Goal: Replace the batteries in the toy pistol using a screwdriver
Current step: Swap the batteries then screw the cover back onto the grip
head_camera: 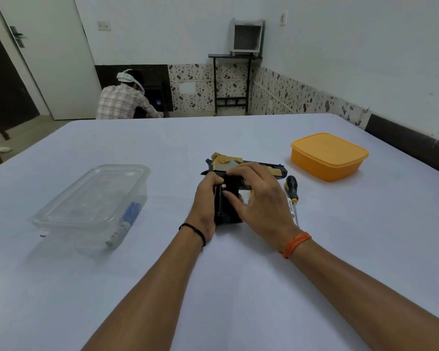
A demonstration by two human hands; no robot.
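**Head view: hands busy at the pistol grip, screwdriver set aside**

Head camera, starting nearest: two bare forearms reach forward over the white-covered counter, a black band on the left wrist and an orange thread on the right. Both hands meet on the toy pistol, which lies flat at the middle of the counter with its black grip pointing back toward the person and its gold-and-black slide farther off. The left hand curls round the left side of the grip. The right hand lies over the grip and trigger area, its fingers bent and pinching at the grip panel. A small pale patch shows between the fingertips; whether that is an open battery bay or a battery, I cannot tell.

Just right of the pistol lies the screwdriver, untouched by either hand, so the screw work looks either done or paused. Whether old cells are coming out or new ones are going in is unclear.

Left, well apart, sits a clear lidded container holding small bluish and white items. Farther right is a closed orange box. Beyond the counter, a person in a checked shirt sits facing away.
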